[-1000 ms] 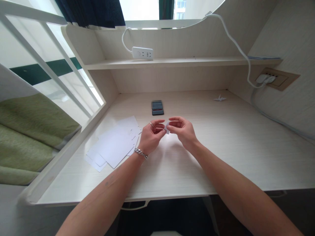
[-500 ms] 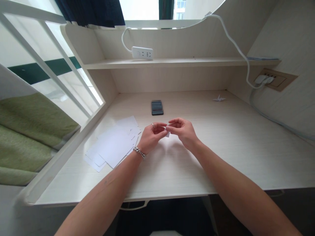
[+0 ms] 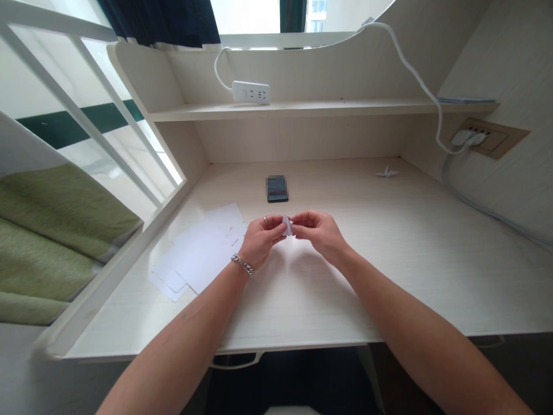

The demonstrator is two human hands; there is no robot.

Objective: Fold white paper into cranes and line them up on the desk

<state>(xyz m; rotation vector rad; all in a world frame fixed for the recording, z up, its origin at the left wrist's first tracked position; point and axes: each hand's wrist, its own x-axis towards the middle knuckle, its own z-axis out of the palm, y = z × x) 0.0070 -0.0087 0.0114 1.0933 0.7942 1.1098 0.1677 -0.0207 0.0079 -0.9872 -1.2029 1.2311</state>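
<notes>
Between my hands, above the middle of the desk, is a small piece of folded white paper (image 3: pixel 287 225) with a pointed upper end. My left hand (image 3: pixel 261 237), with a ring and a chain bracelet, pinches its left side between thumb and fingers. From the right, my right hand (image 3: pixel 318 231) closes thumb and fingertips on the paper's other edge. The fingers cover part of its folds. Loose white paper sheets (image 3: pixel 203 248) lie overlapping to the left of my left hand, some small slips on top.
A dark phone (image 3: pixel 277 189) lies beyond my hands. At the back right of the desk (image 3: pixel 415 259) rests a folded paper crane (image 3: pixel 387 172). A white power strip (image 3: pixel 250 92) sits on the shelf (image 3: pixel 319 108), and a white cable runs to the wall socket (image 3: pixel 492 139).
The folded paper has turned so its point faces up and more of it shows. My hands have shifted slightly left with it, and my right fingers have changed their hold.
</notes>
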